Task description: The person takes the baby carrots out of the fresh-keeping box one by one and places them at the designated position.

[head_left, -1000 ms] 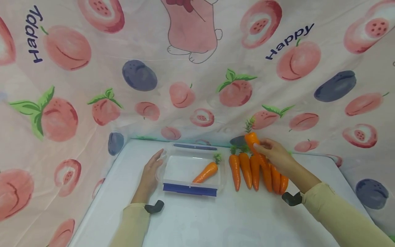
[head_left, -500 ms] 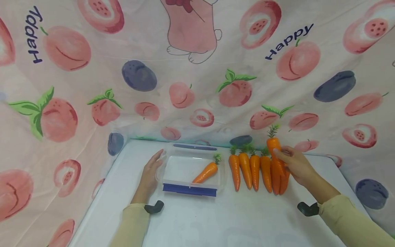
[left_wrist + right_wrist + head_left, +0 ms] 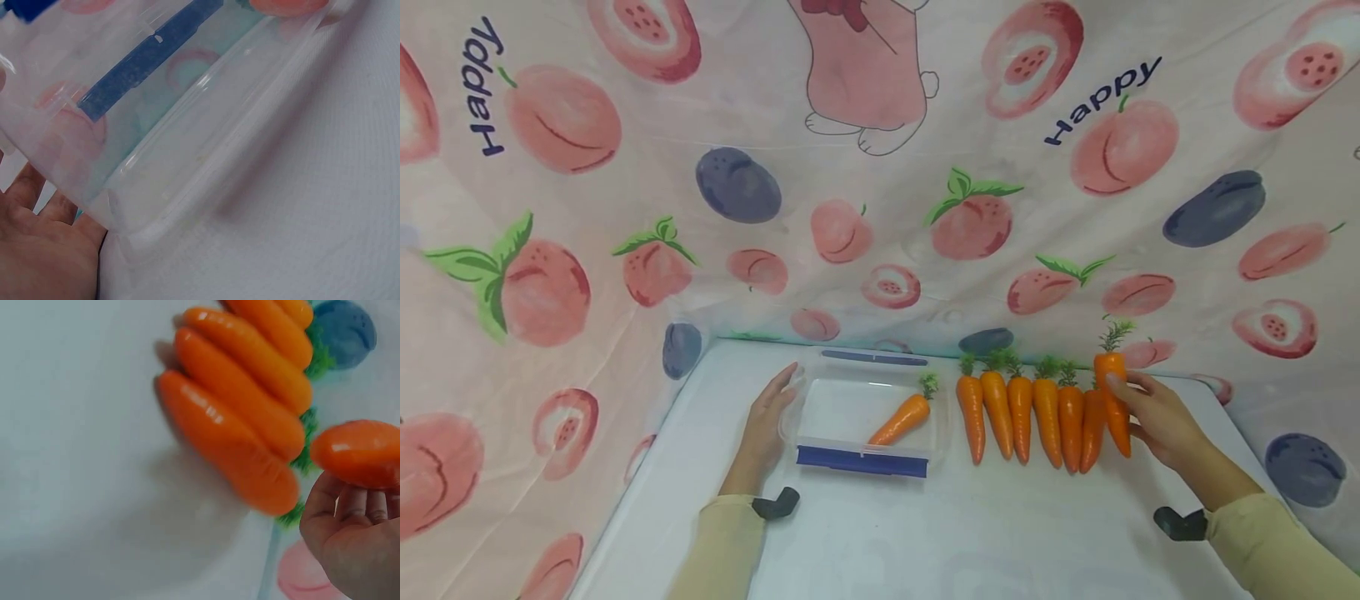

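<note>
A carrot with a green top (image 3: pixel 1111 375) is pinched between the thumb and fingers of my right hand (image 3: pixel 1161 421), at the right end of a row of carrots (image 3: pixel 1047 417). In the right wrist view this held carrot (image 3: pixel 359 453) hangs above the white surface, apart from the others. My left hand (image 3: pixel 767 417) rests against the left side of a clear plastic container (image 3: pixel 865 385) with blue clips. Its fingers (image 3: pixel 59 206) lie along the container's wall in the left wrist view. One carrot (image 3: pixel 901 419) lies slanted inside the container.
The container and the carrot row stand on a white table (image 3: pixel 880 533). A fruit-printed cloth (image 3: pixel 880 183) rises behind the table's back edge and along both sides. The row begins just right of the container.
My right hand has moved right with the carrot, from over the middle of the row to its right end. My left hand and the container have stayed put.
</note>
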Motion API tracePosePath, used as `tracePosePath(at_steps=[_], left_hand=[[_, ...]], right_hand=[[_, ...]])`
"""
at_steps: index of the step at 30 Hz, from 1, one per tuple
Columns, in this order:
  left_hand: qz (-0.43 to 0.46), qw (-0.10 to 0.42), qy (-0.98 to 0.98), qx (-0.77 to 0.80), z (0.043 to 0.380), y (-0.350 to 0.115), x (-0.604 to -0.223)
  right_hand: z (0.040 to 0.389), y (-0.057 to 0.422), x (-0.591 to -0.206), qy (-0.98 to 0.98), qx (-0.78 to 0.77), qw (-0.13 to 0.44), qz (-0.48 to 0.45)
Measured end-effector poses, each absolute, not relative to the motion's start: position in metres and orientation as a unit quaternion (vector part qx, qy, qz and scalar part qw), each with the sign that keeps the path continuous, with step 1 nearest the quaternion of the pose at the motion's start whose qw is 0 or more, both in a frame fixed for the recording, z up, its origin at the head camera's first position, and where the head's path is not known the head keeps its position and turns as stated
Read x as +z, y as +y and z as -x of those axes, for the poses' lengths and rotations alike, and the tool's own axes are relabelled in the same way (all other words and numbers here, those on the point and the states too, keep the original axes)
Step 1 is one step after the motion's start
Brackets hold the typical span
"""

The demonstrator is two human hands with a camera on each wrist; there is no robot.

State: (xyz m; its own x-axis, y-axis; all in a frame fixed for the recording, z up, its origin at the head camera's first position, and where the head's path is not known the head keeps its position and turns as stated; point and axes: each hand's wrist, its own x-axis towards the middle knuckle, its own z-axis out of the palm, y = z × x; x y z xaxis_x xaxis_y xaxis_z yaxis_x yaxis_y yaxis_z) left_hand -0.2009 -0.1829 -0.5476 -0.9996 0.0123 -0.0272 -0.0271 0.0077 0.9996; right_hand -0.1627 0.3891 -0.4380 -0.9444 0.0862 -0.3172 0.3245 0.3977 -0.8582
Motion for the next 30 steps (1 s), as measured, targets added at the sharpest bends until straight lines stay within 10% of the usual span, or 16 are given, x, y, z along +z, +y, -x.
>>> tracePosePath(at_steps=[30], left_hand=[[0.007, 0.015, 0.682, 0.731, 0.202, -0.179, -0.55]], right_hand=[[0.159, 0.451, -0.484, 0.831, -0.448, 0.135, -0.3]])
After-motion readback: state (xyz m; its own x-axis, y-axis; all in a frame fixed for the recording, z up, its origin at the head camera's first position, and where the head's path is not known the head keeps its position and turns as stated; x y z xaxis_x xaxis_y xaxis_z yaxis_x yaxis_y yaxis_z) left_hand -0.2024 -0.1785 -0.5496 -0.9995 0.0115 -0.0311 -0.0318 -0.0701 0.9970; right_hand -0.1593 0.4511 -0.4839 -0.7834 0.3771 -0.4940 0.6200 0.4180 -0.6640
